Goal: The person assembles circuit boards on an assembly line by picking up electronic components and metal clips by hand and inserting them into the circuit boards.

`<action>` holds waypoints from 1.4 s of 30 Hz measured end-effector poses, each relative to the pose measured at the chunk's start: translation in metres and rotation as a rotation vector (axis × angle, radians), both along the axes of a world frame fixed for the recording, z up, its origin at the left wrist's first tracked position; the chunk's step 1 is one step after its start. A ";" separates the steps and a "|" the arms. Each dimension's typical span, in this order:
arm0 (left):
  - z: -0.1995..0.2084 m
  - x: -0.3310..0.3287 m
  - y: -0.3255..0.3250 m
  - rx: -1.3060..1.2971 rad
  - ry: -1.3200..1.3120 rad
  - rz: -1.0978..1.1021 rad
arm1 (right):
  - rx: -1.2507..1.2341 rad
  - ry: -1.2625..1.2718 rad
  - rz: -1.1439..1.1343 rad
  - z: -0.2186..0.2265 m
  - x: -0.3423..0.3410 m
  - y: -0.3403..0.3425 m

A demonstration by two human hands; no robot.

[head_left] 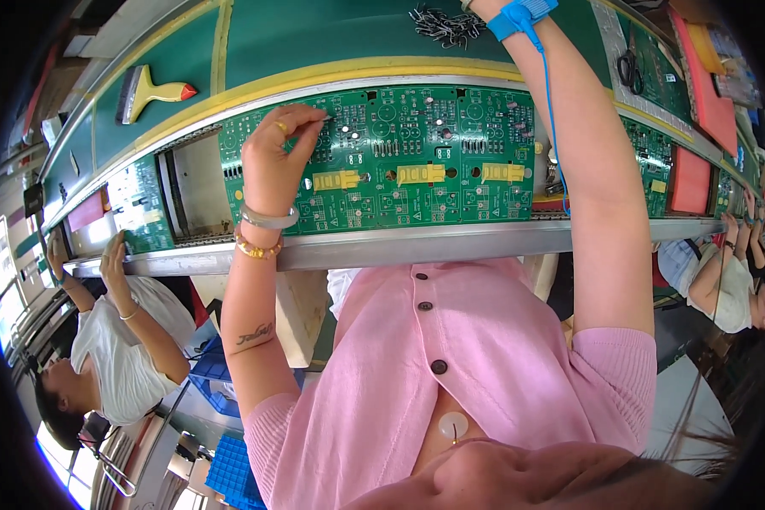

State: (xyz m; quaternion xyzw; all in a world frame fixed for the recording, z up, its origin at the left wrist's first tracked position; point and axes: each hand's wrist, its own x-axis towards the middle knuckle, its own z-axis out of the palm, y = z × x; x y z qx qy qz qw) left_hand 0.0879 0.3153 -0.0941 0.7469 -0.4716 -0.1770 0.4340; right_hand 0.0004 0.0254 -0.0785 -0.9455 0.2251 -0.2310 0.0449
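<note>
Nearest, the head (484,484) is cropped; left hand (274,157) pinches narrowly above circuit boards (374,195), contents unclear; right hand (486,7) cropped, grip untellable.

PCBs (425,210): grn w/ wht printed outlines; blocks (422,174) on 'em ylw. Tabletop (314,34) dk grn, ylw stripes. Rail (399,246) silver-gry. Brush (157,92): ylw handle, red tip. Wrist strap (518,19) + cord (546,85) both blue. Bead bracelet (259,248) amber/gold. Cardigan (374,357) solid pink, btns (439,367) blk. Scissors (629,72) blk. Parts pile (450,27) silver + blk.

The right hand (482,7) is lying mostly past the top edge; I'm struggling to tell whether the left fingers (303,145) are pinching something tiny.
</note>
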 end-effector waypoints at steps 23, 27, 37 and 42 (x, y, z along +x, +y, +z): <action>-0.004 0.006 -0.015 0.004 -0.474 -0.130 | 0.175 -0.202 0.146 0.018 -0.021 0.047; -0.005 0.005 -0.020 -0.010 -0.484 -0.147 | 0.224 -0.217 0.139 0.018 -0.026 0.044; -0.003 0.010 -0.012 0.058 -0.629 -0.300 | 0.301 -0.248 0.197 0.012 -0.021 0.061; -0.002 -0.003 -0.018 -0.097 0.152 0.031 | 0.441 -0.243 0.344 0.012 -0.032 0.102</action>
